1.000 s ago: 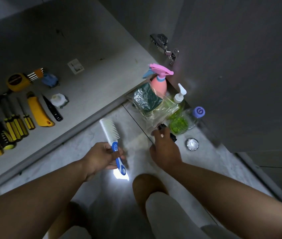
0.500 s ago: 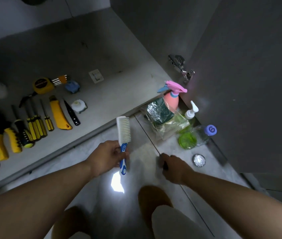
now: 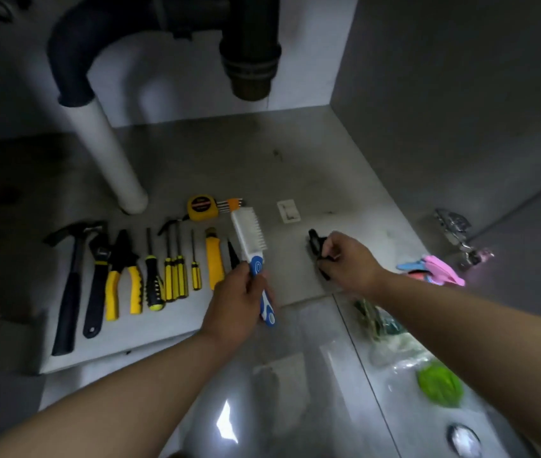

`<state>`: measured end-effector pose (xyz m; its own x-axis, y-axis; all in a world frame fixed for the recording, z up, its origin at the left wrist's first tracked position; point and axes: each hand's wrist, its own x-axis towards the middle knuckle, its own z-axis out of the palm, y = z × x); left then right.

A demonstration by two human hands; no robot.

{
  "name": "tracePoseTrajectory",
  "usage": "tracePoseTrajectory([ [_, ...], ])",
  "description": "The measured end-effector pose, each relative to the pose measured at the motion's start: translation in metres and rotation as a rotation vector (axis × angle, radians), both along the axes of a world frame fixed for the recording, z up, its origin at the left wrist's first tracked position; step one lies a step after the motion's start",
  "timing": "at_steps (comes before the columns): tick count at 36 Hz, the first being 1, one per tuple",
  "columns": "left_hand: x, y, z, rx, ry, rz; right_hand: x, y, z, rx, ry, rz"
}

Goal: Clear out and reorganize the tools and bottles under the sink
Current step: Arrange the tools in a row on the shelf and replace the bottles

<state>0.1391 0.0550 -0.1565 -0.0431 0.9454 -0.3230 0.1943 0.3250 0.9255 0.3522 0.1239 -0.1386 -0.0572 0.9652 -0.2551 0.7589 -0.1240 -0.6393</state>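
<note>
The left hand (image 3: 236,299) is reaching forward from the lower left, forearm stretched towards the open cabinet, with its fingers wrapping the blue handle of a scrubbing brush (image 3: 250,238). The white bristled head is pointing up and away from the person, over the cabinet floor (image 3: 295,166), just right of a row of tools. Whether the brush is touching the floor cannot be told.

The right hand (image 3: 351,259) is coming in from the right with its back turned up, its fingers curling and pinching a small black object (image 3: 313,242) low over the cabinet floor, well apart from the brush. What the object is cannot be told.

Lying side by side on the cabinet floor, handles towards the person, are a hammer (image 3: 71,279), a wrench (image 3: 96,279), yellow-handled pliers (image 3: 123,279), several screwdrivers (image 3: 173,272) and a yellow utility knife (image 3: 213,262). A yellow tape measure (image 3: 200,208) is sitting just behind them, beside a set of hex keys (image 3: 231,203). A white pipe (image 3: 107,153) is standing on the cabinet floor at the left rear.

On the tiled floor by the right forearm, a pink spray bottle (image 3: 442,271) and a clear plastic bag (image 3: 391,338) are lying near the cabinet door.
</note>
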Motion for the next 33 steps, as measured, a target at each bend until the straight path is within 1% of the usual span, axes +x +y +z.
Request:
tracePoseTrajectory([
  [4,-0.02,0.012,0.005,-0.007,-0.062,0.117,-0.034,0.048,-0.016,0.01,-0.086,-0.009],
  [7,-0.032,0.017,0.008,-0.031,-0.112,0.174,-0.053,0.078,-0.023,0.029,-0.037,-0.074],
  [10,-0.037,0.02,0.01,-0.052,-0.168,0.174,-0.064,0.097,-0.025,0.07,-0.059,-0.032],
  [14,-0.037,0.024,0.009,-0.074,-0.169,0.172,-0.069,0.103,-0.021,0.088,-0.119,0.037],
  [16,-0.035,0.026,0.009,-0.082,-0.155,0.15,-0.07,0.096,-0.02,0.068,-0.128,0.023],
  [18,-0.032,0.028,0.011,-0.089,-0.164,0.13,-0.069,0.08,-0.017,0.09,-0.119,-0.02],
  [20,-0.027,0.03,0.015,-0.094,-0.198,0.114,-0.069,0.055,-0.01,0.16,-0.018,-0.043],
  [21,-0.024,0.031,0.017,-0.092,-0.208,0.106,-0.07,0.042,-0.005,0.15,0.095,-0.044],
  [22,-0.021,0.031,0.018,-0.086,-0.209,0.104,-0.07,0.027,0.0,0.084,0.231,-0.035],
  [24,-0.013,0.032,0.02,-0.059,-0.169,0.122,-0.071,-0.001,0.011,-0.116,0.462,0.055],
  [25,-0.01,0.032,0.021,-0.041,-0.136,0.13,-0.07,-0.012,0.012,-0.192,0.522,0.105],
  [26,-0.007,0.031,0.021,-0.028,-0.106,0.128,-0.069,-0.02,0.011,-0.217,0.529,0.139],
  [27,-0.004,0.03,0.021,-0.021,-0.085,0.117,-0.067,-0.026,0.008,-0.193,0.49,0.156],
  [30,0.004,0.027,0.023,-0.028,-0.052,0.087,-0.064,-0.034,0.0,-0.005,0.274,0.17],
  [33,0.01,0.026,0.028,-0.034,0.0,0.076,-0.061,-0.038,-0.005,0.071,0.213,0.154],
])
